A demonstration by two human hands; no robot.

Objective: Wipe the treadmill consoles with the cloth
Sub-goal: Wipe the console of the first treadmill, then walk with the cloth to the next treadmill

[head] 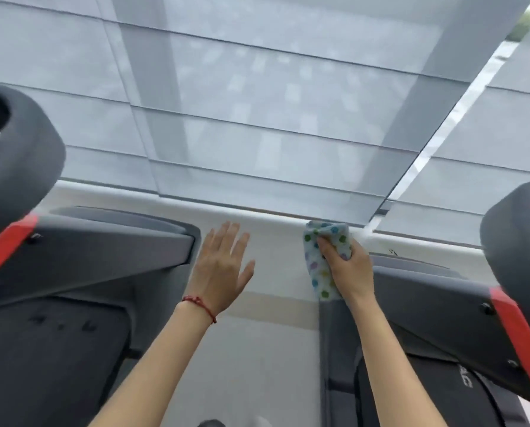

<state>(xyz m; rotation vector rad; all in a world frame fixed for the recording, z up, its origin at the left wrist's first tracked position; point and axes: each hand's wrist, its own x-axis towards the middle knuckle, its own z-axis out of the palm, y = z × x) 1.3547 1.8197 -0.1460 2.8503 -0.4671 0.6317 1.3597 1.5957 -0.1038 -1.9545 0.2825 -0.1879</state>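
Nearest, two bare forearms reach forward over a pale floor (257,365) between two dark grey treadmills. On the left wrist sits a thin red string bracelet (199,304). Above it the left hand (219,271) is spread flat, fingers straight and slightly apart, holding nothing — it hangs just beside the end of the left treadmill's grey frame (103,257), though whether it touches that frame cannot be told. Opposite, the right hand (347,266) is curled tight round a bunched cloth (320,260), pale blue with coloured spots; the cloth sticks out above the knuckles and trails down below the palm, over the near edge of the right treadmill's frame (427,297). Each frame carries a red stripe (6,246) and rises to a rounded dark console housing (20,143) at the picture's edge — both blurred. Beyond the hands a white sill (257,217) runs across, and behind it tall windows are covered by grey translucent blinds (257,103).
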